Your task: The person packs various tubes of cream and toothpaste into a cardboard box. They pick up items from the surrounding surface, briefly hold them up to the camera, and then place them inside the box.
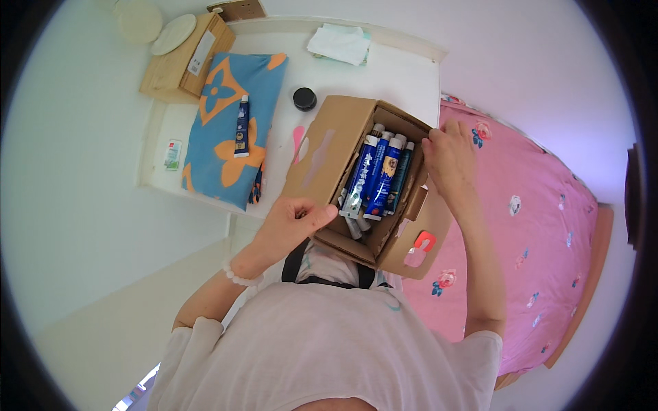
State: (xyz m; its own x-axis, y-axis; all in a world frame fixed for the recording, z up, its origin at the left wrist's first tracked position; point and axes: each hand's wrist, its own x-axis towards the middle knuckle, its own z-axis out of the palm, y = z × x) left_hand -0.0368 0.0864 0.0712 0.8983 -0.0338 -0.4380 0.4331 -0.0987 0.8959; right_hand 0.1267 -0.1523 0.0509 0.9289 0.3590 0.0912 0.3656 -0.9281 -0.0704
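Note:
An open cardboard box (pixel 334 149) stands tilted at the white table's front edge, its flaps spread to both sides. Several toothpaste tubes (pixel 378 174), mostly blue with pale caps, lie inside. At the box's near left edge is my left hand (pixel 295 221), its thumb reaching over the rim. My right hand (pixel 452 154) grips the far right rim with its fingertips. One dark blue tube (pixel 241 126) lies apart from the others, on a folded blue and orange cloth (pixel 226 169) to the left of the box.
Behind the box are a round black jar (pixel 304 99) and folded white cloths (pixel 339 43). A pink item (pixel 298 138) lies beside the left flap. A wooden box (pixel 180 64) and a small green-white packet (pixel 173 154) are at the left. A pink floral bed (pixel 529 221) stands right.

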